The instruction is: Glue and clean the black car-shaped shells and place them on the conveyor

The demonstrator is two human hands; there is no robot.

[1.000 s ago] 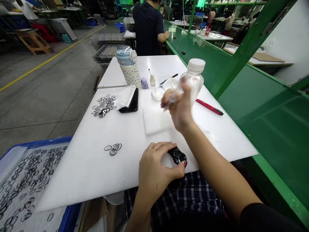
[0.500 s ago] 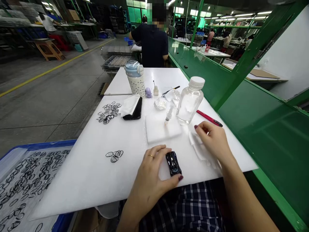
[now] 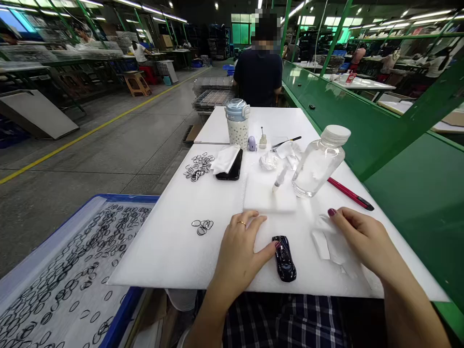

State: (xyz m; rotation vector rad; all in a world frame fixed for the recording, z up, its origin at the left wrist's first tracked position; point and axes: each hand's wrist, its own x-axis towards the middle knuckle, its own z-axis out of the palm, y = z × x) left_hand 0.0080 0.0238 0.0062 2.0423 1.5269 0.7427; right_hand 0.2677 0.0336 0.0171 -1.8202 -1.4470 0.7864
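Note:
A glossy black toy car point(image 3: 284, 261) lies near the front edge of the white table. My left hand point(image 3: 244, 256) is beside it with fingers spread on the foam-covered surface, its thumb tip at the car's far left side. The hand is not wrapped round the car. On the right, my right hand point(image 3: 362, 237) has curled fingers, thumb and forefinger close together over a crumpled white tissue point(image 3: 328, 246). Whatever lies between those fingertips is hidden. Beyond both hands, a small syringe point(image 3: 280, 178) rests on a white foam block point(image 3: 268, 195).
A clear bottle point(image 3: 319, 162) stands by a red cutter point(image 3: 350, 193). Black rings point(image 3: 203, 227) lie at left, near a phone point(image 3: 235, 166) and a dotted cup point(image 3: 238, 125). A blue-edged tray point(image 3: 123, 197) with many rings sits at lower left. A person point(image 3: 258, 72) sits ahead.
My view has turned left, shifting everything rightward. My left fingers have moved off the car's far end, and the thumb from its near end to its far left side. My right hand stays over the tissue.

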